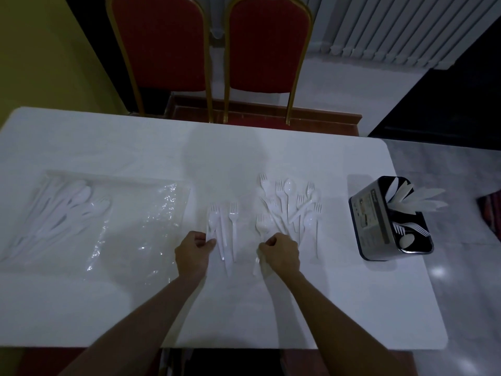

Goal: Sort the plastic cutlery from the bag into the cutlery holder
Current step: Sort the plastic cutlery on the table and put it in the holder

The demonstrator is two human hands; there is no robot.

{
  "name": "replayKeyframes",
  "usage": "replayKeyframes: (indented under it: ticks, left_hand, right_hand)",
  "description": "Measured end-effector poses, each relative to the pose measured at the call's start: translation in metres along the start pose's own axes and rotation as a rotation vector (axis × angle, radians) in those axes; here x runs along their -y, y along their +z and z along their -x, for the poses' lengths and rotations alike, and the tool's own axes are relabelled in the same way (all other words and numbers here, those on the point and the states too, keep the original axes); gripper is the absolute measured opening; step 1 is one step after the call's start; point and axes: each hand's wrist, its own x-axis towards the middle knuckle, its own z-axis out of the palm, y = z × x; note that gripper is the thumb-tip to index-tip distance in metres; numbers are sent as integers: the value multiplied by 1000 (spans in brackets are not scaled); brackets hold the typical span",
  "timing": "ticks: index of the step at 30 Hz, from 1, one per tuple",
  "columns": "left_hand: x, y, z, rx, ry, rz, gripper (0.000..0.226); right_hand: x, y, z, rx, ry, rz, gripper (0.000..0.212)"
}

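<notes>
A clear plastic bag (141,229) lies on the left of the white table, with white cutlery (62,210) still inside its left part. Loose white forks and spoons (292,207) are spread in a pile right of centre. A small group of white pieces (226,232) lies in the middle. My left hand (193,251) pinches the handle of a white spoon (212,223) at the left of that group. My right hand (280,253) grips a white fork (260,229) by its handle. The black cutlery holder (379,232) stands at the right, with knives, forks and a spoon in it.
The white table (325,308) ends close to the holder on the right, with a grey floor beyond. Two red chairs (265,50) with gold frames stand behind the far edge. A white radiator (406,25) is at the back right.
</notes>
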Motion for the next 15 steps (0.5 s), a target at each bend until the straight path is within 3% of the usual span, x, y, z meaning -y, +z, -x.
replayKeyframes:
  ticks: [7,10,13,15]
  left_hand:
    - [2,-1,-1,-21,11,-1,22]
    - [2,-2,-2,-31,18,-6,22]
    - [3,-3,-3,-62,11,-4,22]
    - [4,-3,-4,-76,16,3,20]
  right_hand:
    - [-3,-10,4,-122,-57,67,9]
    - [6,-6,9,-183,-266,206,18]
    - [22,7,9,-78,-526,342,14]
    - [34,15,10,-9,-603,391,18]
